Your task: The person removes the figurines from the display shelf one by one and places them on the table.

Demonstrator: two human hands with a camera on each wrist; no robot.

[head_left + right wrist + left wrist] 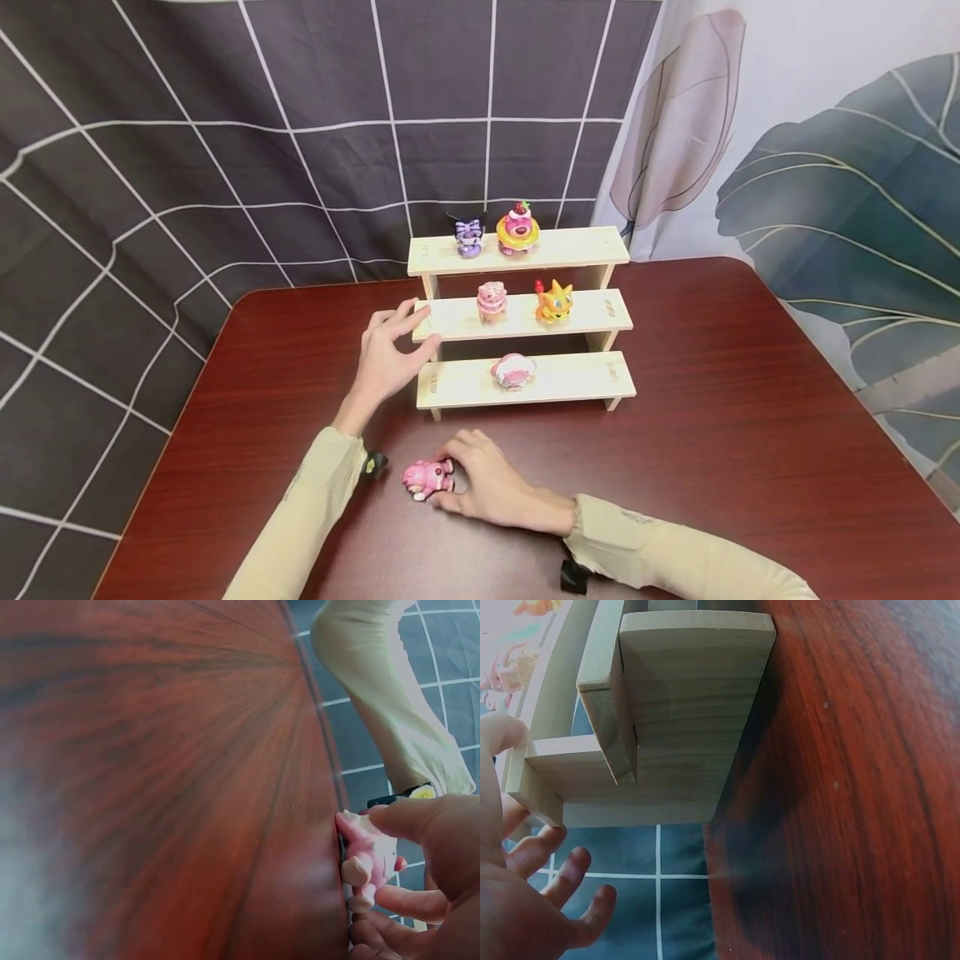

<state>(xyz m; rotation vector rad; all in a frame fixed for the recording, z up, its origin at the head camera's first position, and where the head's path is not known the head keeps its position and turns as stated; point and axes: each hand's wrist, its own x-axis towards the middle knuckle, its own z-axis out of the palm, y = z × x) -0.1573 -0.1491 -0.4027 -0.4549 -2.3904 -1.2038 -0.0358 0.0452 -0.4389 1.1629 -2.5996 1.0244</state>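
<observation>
A three-step wooden display stand [525, 383] stands on the table, with small figurines on its steps. My left hand [386, 354] grips the left end of the middle step, thumb at the front edge and fingers at the back corner. In the left wrist view its other fingers spread loosely beside the board. In front of the stand, a pink figurine [427, 479] lies on the tabletop with its head to the left. My right hand [487, 483] pinches its leg end between thumb and fingers. The right wrist view shows the pink-and-white figurine [364, 859] low against the table, fingertips around it.
Purple [468, 239] and yellow-ringed pink [518, 231] figurines occupy the top step. The middle one holds a pink cupcake-like figurine [492, 302] and an orange one [555, 302]; a pink-and-white piece [513, 372] is below. Dark gridded curtain [337, 167] hangs behind the red-brown table [720, 400].
</observation>
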